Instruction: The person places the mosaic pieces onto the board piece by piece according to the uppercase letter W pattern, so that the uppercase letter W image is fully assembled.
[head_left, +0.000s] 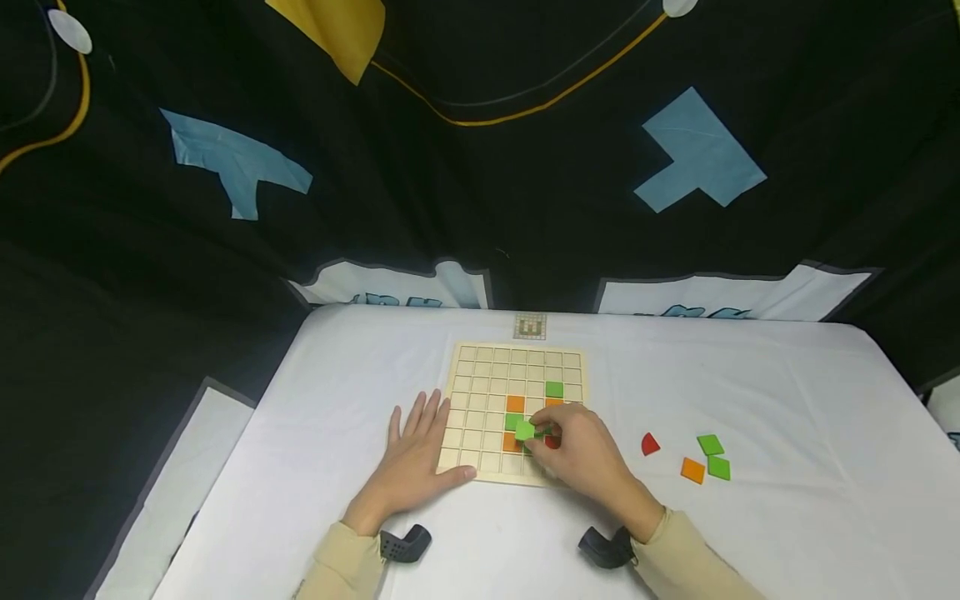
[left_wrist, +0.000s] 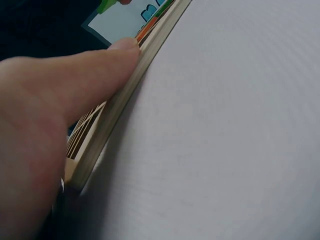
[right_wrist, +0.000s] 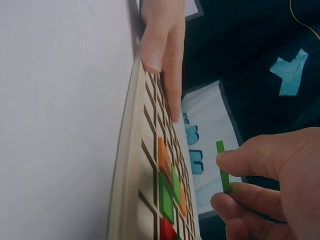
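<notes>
Your right hand [head_left: 581, 448] pinches a green tile [head_left: 524, 430] between thumb and fingers over the gridded board [head_left: 474, 400], and the right wrist view shows it held clear of the surface. Your left hand [head_left: 416, 458] lies flat with fingers spread at the board's left side, thumb resting on the near edge. The tile is thin, so an uneven pinch could let it twist or slip and land skewed across the grid lines. Your knuckles hide some cells; lowering blindly there could knock the red piece [head_left: 552, 442] under your fingers, or the orange tile [head_left: 512, 442] just beside the held one. Should your left thumb push rather than steady, the board could slide on the white cloth and spoil your aim. On the table right of the board, a red wedge [head_left: 649, 443], an orange tile [head_left: 693, 470] and two green tiles [head_left: 709, 445] lie loose, where a careless sweep of your wrist could scatter them.
</notes>
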